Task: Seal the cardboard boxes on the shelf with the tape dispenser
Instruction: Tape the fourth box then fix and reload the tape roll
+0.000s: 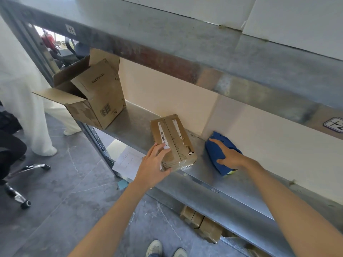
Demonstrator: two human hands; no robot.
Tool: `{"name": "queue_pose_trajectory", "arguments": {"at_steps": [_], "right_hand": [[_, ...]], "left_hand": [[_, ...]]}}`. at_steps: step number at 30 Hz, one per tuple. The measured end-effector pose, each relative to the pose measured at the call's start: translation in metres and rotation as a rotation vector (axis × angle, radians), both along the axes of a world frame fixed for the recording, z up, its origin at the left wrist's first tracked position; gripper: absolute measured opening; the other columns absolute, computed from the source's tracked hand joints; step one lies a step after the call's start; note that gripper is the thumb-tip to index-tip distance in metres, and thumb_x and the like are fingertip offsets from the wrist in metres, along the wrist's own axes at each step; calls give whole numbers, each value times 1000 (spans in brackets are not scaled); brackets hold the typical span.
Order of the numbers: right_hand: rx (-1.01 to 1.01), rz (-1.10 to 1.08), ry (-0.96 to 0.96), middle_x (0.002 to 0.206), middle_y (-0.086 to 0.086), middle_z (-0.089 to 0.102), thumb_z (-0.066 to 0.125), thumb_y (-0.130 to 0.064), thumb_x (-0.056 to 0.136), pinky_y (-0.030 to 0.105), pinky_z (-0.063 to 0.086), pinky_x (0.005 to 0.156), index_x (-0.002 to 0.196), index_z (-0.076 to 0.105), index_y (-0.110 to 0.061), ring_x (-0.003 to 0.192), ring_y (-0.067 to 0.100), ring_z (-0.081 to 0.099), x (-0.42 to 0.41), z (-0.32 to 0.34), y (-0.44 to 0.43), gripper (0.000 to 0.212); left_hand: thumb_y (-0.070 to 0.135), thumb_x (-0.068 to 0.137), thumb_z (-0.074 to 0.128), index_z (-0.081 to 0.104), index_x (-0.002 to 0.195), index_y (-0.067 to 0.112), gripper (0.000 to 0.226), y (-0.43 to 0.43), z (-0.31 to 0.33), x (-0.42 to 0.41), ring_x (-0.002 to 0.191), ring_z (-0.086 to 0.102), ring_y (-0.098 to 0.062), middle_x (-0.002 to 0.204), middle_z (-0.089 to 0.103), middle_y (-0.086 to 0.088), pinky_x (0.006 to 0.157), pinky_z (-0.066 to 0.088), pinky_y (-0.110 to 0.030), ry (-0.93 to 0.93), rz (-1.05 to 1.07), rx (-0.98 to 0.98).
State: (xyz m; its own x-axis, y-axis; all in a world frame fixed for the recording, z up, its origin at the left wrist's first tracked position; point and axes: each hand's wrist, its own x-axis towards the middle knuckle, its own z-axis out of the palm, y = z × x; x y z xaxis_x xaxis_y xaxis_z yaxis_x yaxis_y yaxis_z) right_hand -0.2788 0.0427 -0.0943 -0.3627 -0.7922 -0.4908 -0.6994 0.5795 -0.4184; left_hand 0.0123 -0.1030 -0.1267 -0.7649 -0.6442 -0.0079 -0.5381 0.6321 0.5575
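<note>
Grey metal shelf [232, 184]. My left grip [154, 164] is clasping the small brown cardboard box [176, 138] at its near corner. My right grip [229, 154] is lying spread-fingered, not yet closed, on the blue plastic tape dispenser [215, 151] just beside it. Step, I'm judging: fetching the dispenser. Next: closing round it, lifting.

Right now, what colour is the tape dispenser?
The tape dispenser is blue, clearest in the head view.
</note>
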Motion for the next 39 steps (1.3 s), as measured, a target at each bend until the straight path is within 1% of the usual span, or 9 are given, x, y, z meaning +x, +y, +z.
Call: {"name": "queue_pose_trajectory", "arguments": {"at_steps": [2,4,9,13,15,19,25,30,39], "right_hand": [[-21,-8,-28,105,30,61,58,-11,97,34,53,64,144,2,-64,68,30,60,-1,0,0,90],[-42,6,-32,140,34,44,60,-15,95,51,52,94,126,0,-80,111,48,58,-2,-2,2,94],[-113,3,-93,146,22,43,61,-17,96,58,38,107,126,-1,-81,130,50,42,6,2,6,93],[-116,-25,-46,142,25,47,64,-16,94,50,48,98,135,4,-74,117,46,55,6,0,8,93],[-128,-67,-26,130,33,53,65,-10,92,40,54,75,145,11,-60,83,38,65,7,-2,8,91],[-129,-92,11,60,14,42,61,1,92,18,32,41,153,17,-39,45,13,34,15,-1,10,85],[-173,-109,40,53,5,32,49,-10,101,19,32,42,154,14,-40,45,14,34,31,-1,9,70],[-252,-97,186,55,4,48,51,-32,102,25,35,46,152,20,-44,49,16,47,38,3,11,60],[-251,-34,217,70,16,62,55,-27,100,44,52,61,151,23,-45,60,28,59,35,15,19,63]], "left_hand": [[42,87,72,37,148,29,72,0,0,0,150,15,-15,159,24,9,115,37,-50,1,-1,-2],[42,87,72,37,148,29,72,0,0,0,151,15,-16,160,24,9,115,37,-51,1,-5,-2],[43,88,72,37,148,29,71,-1,0,0,150,17,-16,160,24,8,115,38,-50,-1,-11,1],[41,88,72,39,148,27,70,-2,1,1,151,16,-17,160,25,7,115,38,-51,4,-18,-10],[40,88,72,39,148,27,70,-2,1,1,151,16,-17,160,26,6,115,37,-52,4,-17,-9],[38,87,74,43,146,25,68,1,0,2,148,21,-16,159,26,6,113,40,-50,61,-2,-10],[29,86,77,51,141,22,62,7,-4,6,145,26,-15,158,27,5,107,48,-42,160,20,-39],[27,87,76,52,141,24,59,13,-6,9,145,25,-12,155,31,8,106,49,-38,180,31,-6],[16,87,76,53,140,20,59,16,-8,6,150,21,-13,155,34,6,115,40,-42,226,56,105]]}}
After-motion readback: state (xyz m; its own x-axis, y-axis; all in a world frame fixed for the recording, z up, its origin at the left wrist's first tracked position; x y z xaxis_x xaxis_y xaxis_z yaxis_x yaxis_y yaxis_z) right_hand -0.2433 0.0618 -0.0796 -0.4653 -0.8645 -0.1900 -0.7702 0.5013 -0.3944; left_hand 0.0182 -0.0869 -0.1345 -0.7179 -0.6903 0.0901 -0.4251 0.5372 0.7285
